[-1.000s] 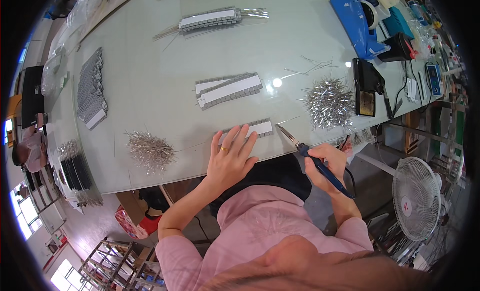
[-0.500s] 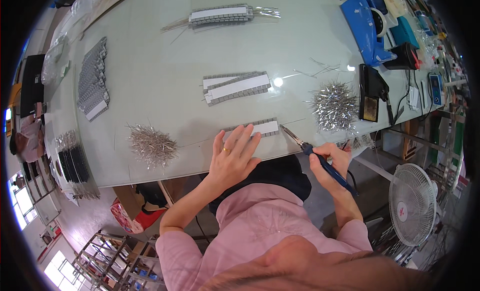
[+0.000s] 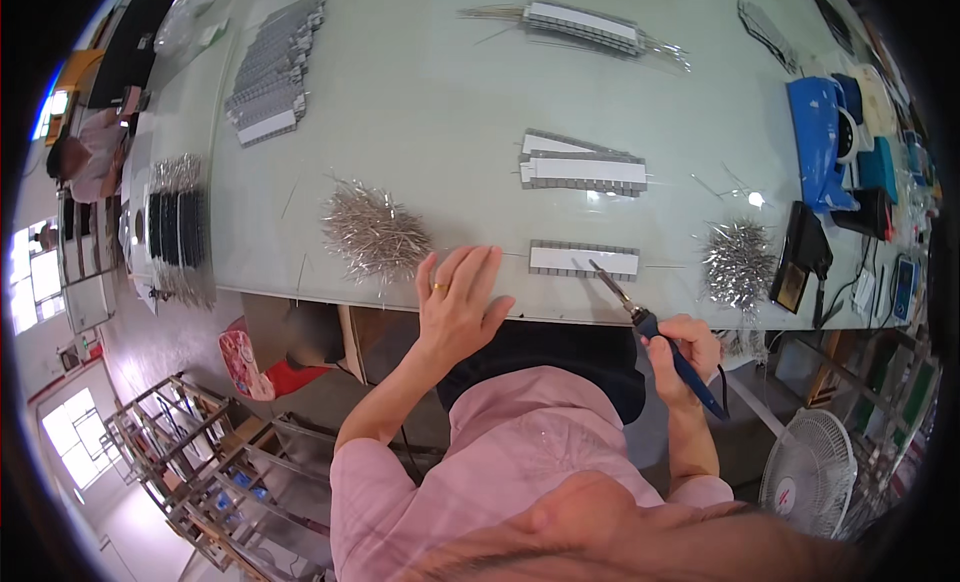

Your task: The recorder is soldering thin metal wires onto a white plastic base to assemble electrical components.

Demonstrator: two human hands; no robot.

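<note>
My right hand (image 3: pixel 688 354) is wrapped round the dark blue handle of a soldering iron (image 3: pixel 640 317), its metal tip pointing up and left over a flat strip (image 3: pixel 583 260). That strip is white along the middle with grey segmented edges, and a thin wire runs out from each end. Whether the tip touches it, I cannot tell. Beside the strip's left end lies my left hand (image 3: pixel 458 297), open, fingers stretched out and thumb apart, close to the left wire. A bristly heap of thin metal leads (image 3: pixel 372 232) sits just left of that hand.
Two similar strips (image 3: pixel 585 170) overlap farther back, with a bundled stack (image 3: pixel 585 27) beyond. More strips (image 3: pixel 275 72) lie at the far left. Another heap of leads (image 3: pixel 738 267), a black soldering stand (image 3: pixel 800 262) and a blue tape dispenser (image 3: pixel 822 142) are at right. A fan (image 3: pixel 810 472) stands below.
The view has shifted. My left hand has come off the strip to its left side. The soldering iron's tip has gone from the strip's right end to over its body.
</note>
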